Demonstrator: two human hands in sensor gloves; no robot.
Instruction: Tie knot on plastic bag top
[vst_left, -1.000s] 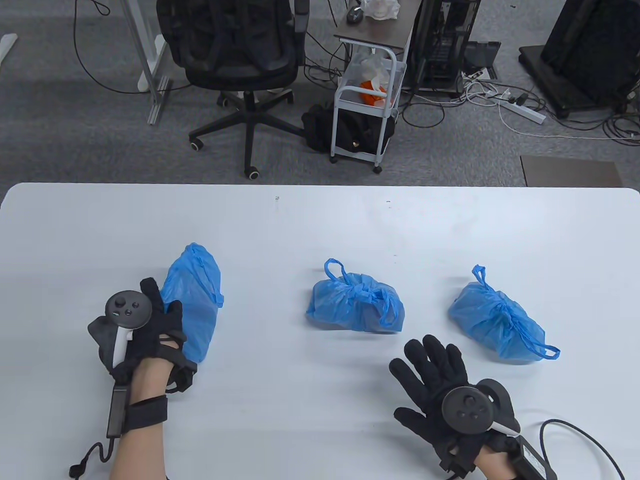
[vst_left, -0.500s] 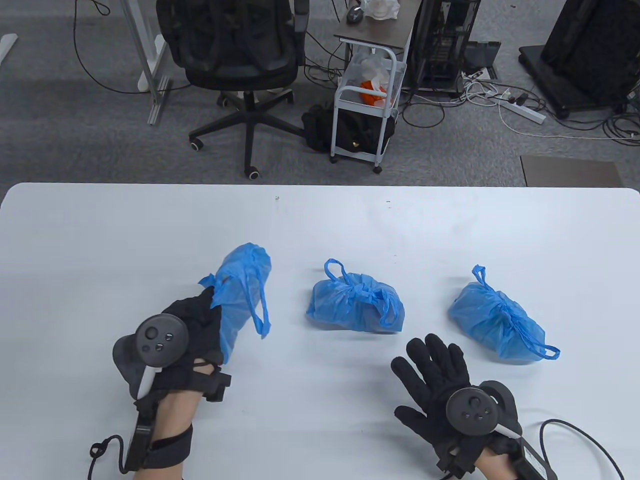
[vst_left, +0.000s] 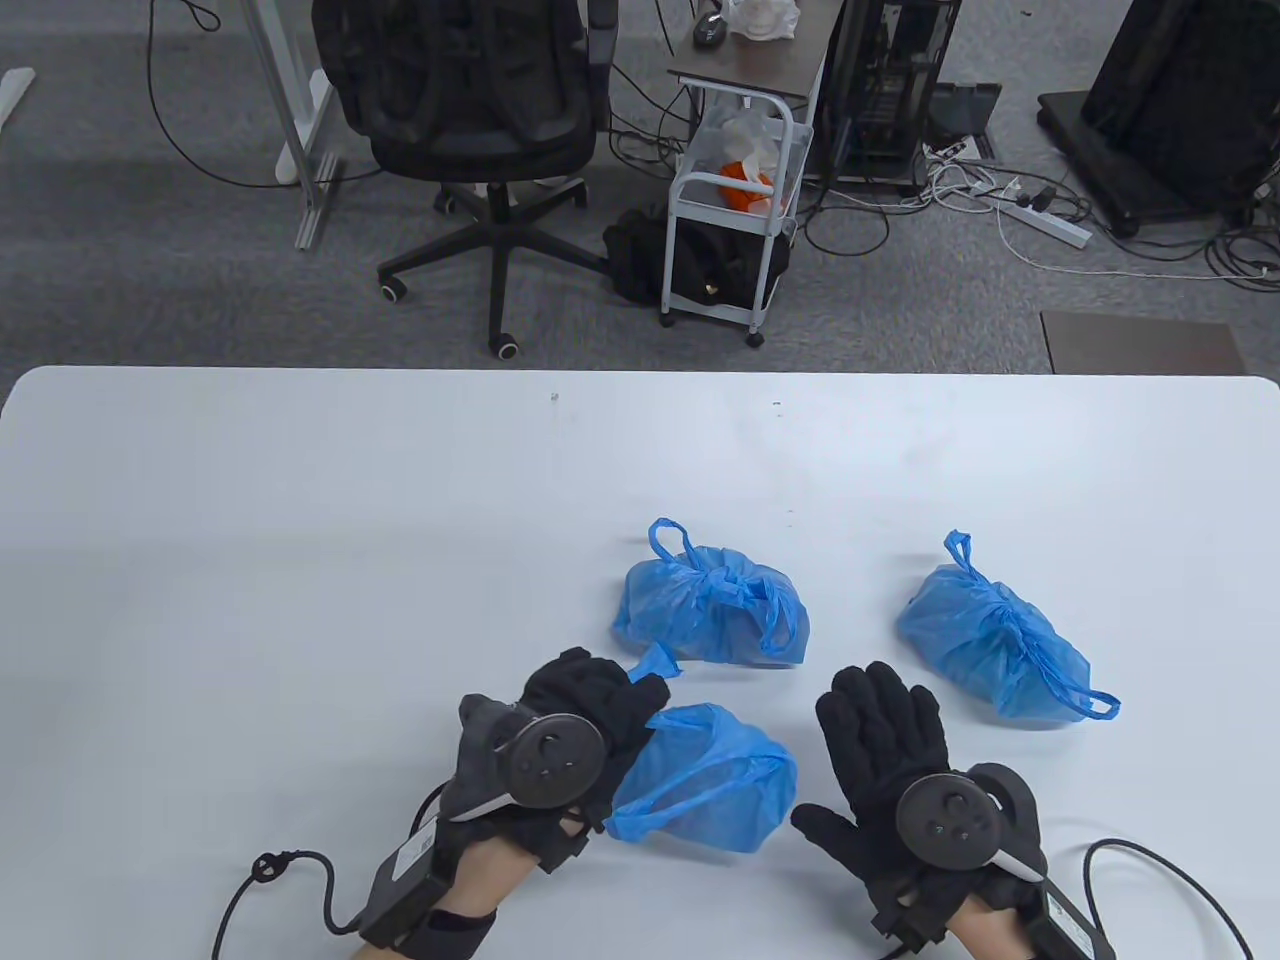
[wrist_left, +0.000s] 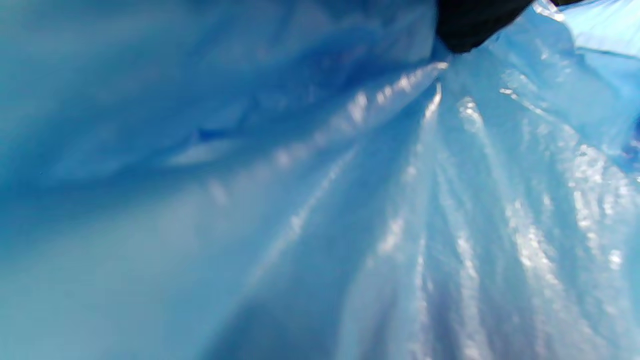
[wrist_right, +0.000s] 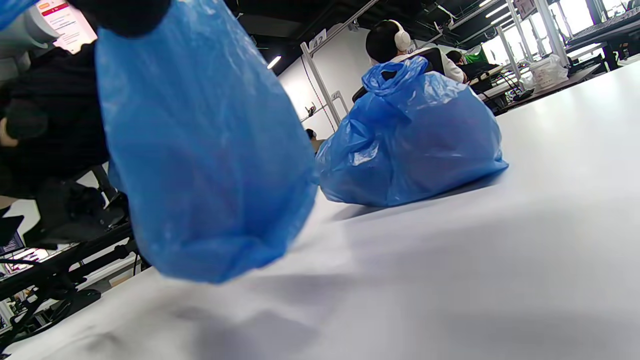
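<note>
Left hand (vst_left: 575, 735) grips one untied blue bag (vst_left: 705, 790) by its gathered top, just beside the flat, released right hand (vst_left: 885, 745); two knotted bags (vst_left: 715, 605) (vst_left: 990, 635) lie beyond on the worktop (vst_left: 300, 520). Only the right wrist view shows the held bag clear of the worktop; the left wrist view shows creased, translucent film.

beyond the far edge of the wide white table (vst_left: 300, 450) lies grey carpet floor (vst_left: 150, 280). a black swivel office chair (vst_left: 470, 110) stands behind the table. right of the chair is a small white metal cart with a dark top (vst_left: 735, 190); right of that, a black computer tower (vst_left: 885, 90) and a white power strip (vst_left: 1045, 215) among tangled cables.
</note>
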